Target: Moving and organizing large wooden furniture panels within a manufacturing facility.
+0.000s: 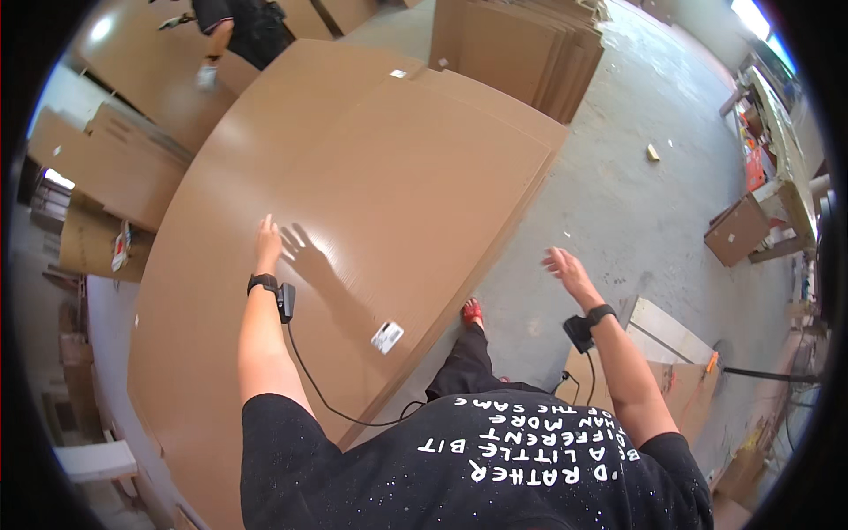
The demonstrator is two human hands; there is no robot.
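Note:
A large stack of brown flat panels [389, 168] spreads under and ahead of my left arm, its surface glossy. My left hand [268, 240] is over the panels with fingers stretched out, holding nothing; its shadow falls on the top panel just to the right. I cannot tell whether the fingertips touch the surface. A white label [387, 336] is stuck near the stack's right edge. My right hand [570, 272] hangs in the air over the grey floor, right of the stack, fingers extended and nothing in them. Each wrist wears a black strap with a small box.
Upright brown panels [508, 53] stand beyond the stack. Another person [238, 31] is at the far left near more panels. At the right are a cluttered workbench [782, 168] and a brown board [738, 230] leaning by it. A small pale block [653, 153] lies on the floor.

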